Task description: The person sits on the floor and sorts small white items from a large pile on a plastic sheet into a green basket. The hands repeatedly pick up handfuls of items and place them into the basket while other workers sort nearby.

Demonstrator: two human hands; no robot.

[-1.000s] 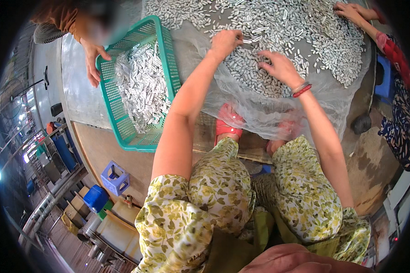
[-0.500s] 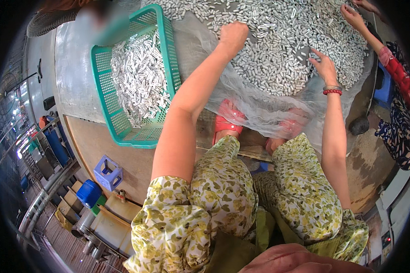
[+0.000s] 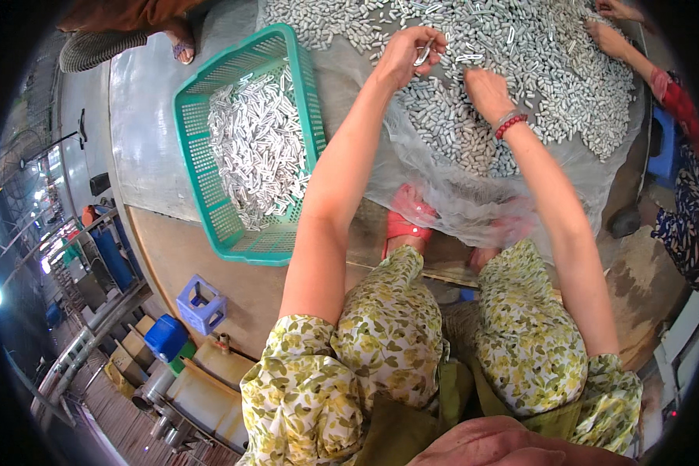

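A wide spread of small silver metal pieces (image 3: 443,128) covers the sheet at the far side. Over it, my left hand (image 3: 401,62) is closed on a slotted metal piece (image 3: 423,53), an elongated silver loop. My right hand (image 3: 489,95), with a red bead bracelet, reaches down among the pieces with its fingers bent together. What its fingertips hold, if anything, is hidden. Between the two hands lies another slotted piece (image 3: 469,57) on top of the heap. Left of my left arm, a green plastic basket (image 3: 248,254) holds a pile of similar slotted pieces.
Translucent sheeting (image 3: 412,167) hangs over the near edge, above my red sandals. At the right, another person's hand (image 3: 607,39) touches the pile. A purple stool (image 3: 202,304) stands at lower left. Someone's sandalled foot (image 3: 182,43) shows at upper left.
My left hand has lifted slightly and now shows a slotted piece in its fingers. My right hand has moved left, close to it. The whole view has shifted a little.
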